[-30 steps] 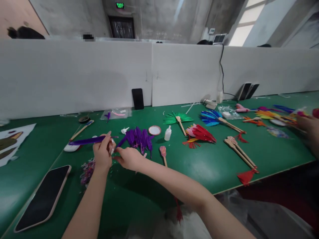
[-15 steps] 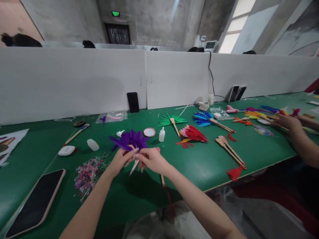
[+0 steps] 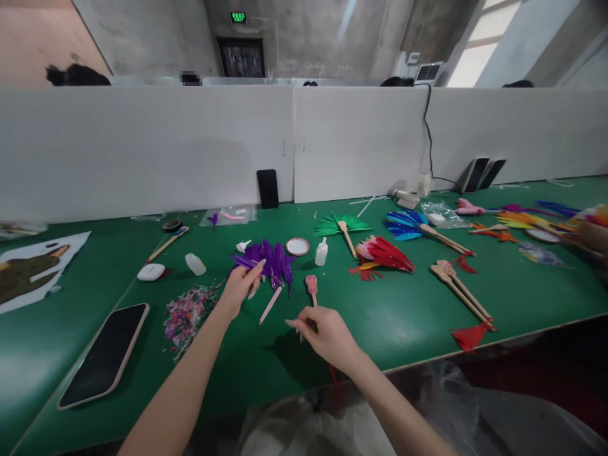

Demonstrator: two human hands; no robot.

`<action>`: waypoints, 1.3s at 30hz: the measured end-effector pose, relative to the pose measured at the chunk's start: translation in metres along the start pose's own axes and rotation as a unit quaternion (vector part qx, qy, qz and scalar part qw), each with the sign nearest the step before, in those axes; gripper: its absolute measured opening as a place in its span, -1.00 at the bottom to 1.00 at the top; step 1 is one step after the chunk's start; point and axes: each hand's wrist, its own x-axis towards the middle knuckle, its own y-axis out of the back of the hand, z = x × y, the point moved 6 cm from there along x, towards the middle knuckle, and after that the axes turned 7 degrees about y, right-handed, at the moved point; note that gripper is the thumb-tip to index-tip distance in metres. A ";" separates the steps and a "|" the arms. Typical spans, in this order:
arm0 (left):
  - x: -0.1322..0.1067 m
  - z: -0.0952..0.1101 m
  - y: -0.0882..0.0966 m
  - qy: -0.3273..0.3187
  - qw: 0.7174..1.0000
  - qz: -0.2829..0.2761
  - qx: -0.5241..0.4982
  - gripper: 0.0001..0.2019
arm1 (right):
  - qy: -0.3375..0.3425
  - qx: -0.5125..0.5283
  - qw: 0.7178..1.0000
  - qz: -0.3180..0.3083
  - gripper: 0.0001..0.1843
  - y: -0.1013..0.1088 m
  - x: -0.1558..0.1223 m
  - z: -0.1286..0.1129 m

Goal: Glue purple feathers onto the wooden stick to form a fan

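The feather pile [image 3: 274, 261] is purple, the tabletop [image 3: 384, 316] green, the shreds [image 3: 186, 316] mottled pink, white and purple.

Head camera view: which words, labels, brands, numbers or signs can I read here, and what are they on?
"EXIT": on the lit green sign, lower line; the characters above it are too small to read surely.
Faint pale marks show against the concrete wall, too blurred to read.
I can read no other text, brand or number.
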 end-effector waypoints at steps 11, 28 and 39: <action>-0.003 -0.014 -0.040 0.069 0.996 -0.024 -0.059 -0.64 | 0.005 0.081 0.997 -0.002 -0.69 -0.004 -0.059 0.011; -0.007 -0.034 -0.132 0.104 0.993 -0.018 0.044 -0.64 | -0.031 -0.033 0.978 0.202 -0.65 0.054 -0.086 0.044; -0.010 -0.039 -0.135 0.049 0.990 -0.005 0.135 -0.61 | -0.070 -0.283 0.950 0.107 -0.44 0.036 -0.062 0.063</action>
